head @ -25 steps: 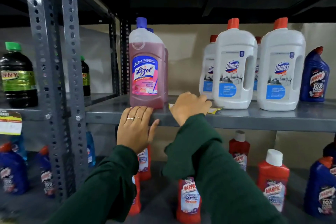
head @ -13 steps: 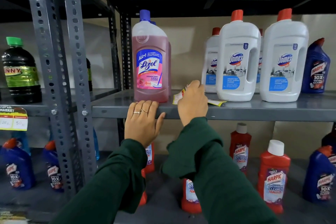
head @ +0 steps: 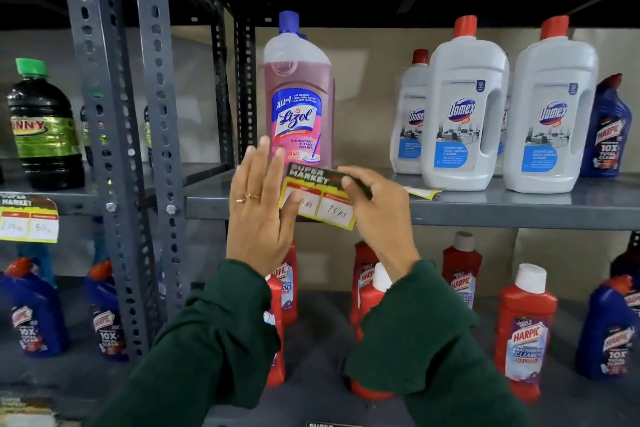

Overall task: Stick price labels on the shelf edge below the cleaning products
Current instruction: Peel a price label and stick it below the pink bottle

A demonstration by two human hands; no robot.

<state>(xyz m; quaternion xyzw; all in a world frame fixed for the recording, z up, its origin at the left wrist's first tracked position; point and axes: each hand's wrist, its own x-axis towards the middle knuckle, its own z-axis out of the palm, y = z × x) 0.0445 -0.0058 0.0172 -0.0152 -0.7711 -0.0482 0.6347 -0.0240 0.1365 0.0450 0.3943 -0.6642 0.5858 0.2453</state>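
Note:
My right hand [head: 377, 215] grips a yellow and black price label [head: 320, 198] by its upper right corner, holding it in front of the grey shelf edge [head: 485, 215] just below the pink Lizol bottle [head: 298, 104]. My left hand [head: 258, 208] is spread flat with fingers up, its thumb touching the label's left end. More labels [head: 424, 191] lie on the shelf top beside a white Domex bottle [head: 464, 111].
A second Domex bottle [head: 550, 114] and a blue Harpic bottle [head: 604, 128] stand to the right. Red Harpic bottles [head: 524, 329] fill the lower shelf. Perforated grey uprights [head: 152, 149] stand at left, with a stuck label [head: 29, 218] on the neighbouring shelf edge.
My right hand picked a label off the shelf top and brought it down in front of the shelf edge. My left hand lifted off the edge and opened beside it.

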